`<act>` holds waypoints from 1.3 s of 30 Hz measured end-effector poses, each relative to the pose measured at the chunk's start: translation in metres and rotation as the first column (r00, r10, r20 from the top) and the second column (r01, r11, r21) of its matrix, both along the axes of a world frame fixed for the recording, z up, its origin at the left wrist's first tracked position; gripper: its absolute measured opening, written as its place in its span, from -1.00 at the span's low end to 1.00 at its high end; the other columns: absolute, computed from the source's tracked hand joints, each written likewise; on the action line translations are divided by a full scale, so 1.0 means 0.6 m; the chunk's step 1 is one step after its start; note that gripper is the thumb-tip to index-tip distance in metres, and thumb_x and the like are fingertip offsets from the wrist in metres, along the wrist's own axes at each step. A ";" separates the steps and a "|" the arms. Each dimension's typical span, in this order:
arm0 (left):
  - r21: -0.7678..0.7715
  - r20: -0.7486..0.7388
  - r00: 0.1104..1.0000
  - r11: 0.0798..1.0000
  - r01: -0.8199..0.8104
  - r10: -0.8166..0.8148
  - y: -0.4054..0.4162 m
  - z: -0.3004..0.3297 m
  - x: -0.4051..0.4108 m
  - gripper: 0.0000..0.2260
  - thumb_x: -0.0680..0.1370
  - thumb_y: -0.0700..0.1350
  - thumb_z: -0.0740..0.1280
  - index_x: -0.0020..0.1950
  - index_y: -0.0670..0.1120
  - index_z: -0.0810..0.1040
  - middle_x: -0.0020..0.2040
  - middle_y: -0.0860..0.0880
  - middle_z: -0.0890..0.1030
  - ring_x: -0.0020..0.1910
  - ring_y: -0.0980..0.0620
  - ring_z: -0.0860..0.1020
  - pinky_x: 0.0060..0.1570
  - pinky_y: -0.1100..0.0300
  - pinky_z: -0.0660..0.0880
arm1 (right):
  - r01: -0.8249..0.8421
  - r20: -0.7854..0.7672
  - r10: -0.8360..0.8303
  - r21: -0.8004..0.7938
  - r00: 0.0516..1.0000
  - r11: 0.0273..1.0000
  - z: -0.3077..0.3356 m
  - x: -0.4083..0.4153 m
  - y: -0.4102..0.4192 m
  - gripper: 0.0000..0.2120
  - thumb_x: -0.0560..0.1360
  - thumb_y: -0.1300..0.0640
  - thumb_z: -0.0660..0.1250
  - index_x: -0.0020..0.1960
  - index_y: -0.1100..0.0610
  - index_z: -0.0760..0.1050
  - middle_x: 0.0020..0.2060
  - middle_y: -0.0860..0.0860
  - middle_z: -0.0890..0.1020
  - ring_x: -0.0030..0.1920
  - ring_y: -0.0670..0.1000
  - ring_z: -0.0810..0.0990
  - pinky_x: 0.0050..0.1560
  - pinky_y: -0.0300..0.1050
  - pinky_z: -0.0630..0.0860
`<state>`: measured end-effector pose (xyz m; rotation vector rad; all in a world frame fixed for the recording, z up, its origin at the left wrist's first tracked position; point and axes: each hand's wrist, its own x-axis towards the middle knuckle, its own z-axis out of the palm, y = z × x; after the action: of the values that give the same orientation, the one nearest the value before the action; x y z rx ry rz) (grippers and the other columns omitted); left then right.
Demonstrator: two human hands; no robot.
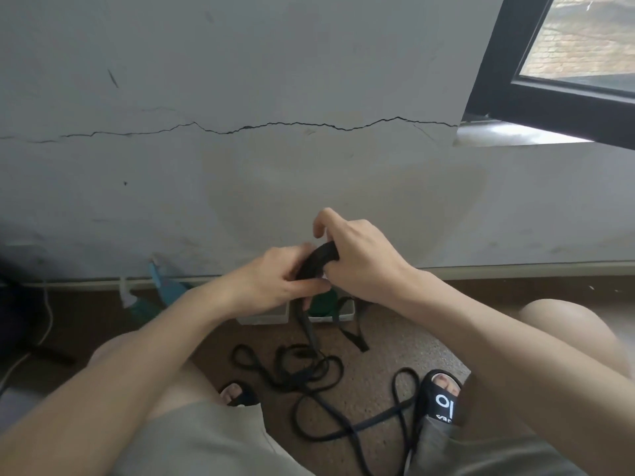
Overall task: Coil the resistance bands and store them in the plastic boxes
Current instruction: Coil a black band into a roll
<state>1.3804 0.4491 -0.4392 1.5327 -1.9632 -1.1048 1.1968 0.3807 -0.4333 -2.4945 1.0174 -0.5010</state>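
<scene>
A black resistance band point(318, 259) is held up in front of me as a partly wound coil. My left hand point(278, 281) grips its lower side and my right hand point(357, 255) curls over its top. The band's loose tail point(307, 326) hangs down to a tangle of black band point(309, 372) on the floor. Two white plastic boxes stand on the floor below my hands: the left box point(264, 317) is mostly hidden by my wrist, and the right box point(347, 312) holds a dark green coiled band point(323, 300).
A cracked grey wall rises straight ahead, with a black-framed window point(549, 97) at upper right. A blue and white object point(161, 286) leans at the skirting on the left, near a white cable point(44, 324). My knees and sandalled feet point(443, 396) flank the tangle.
</scene>
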 end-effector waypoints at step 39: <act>0.124 0.377 0.925 0.992 0.003 -0.050 0.004 0.018 0.110 -0.83 0.60 0.07 0.40 -0.05 0.00 0.54 -0.26 0.02 0.63 -0.27 0.10 0.58 -0.09 -0.01 0.52 | 0.187 -0.078 -0.190 -0.040 0.979 0.982 -0.068 -0.116 -0.060 -0.83 0.56 0.35 0.29 0.13 0.21 0.49 -0.23 0.15 0.61 -0.24 0.26 0.57 -0.24 0.05 0.48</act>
<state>1.4464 0.4515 -0.4283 1.9090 -2.2036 -1.0113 1.1270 0.3446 -0.4741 -2.4777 1.2957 -0.4787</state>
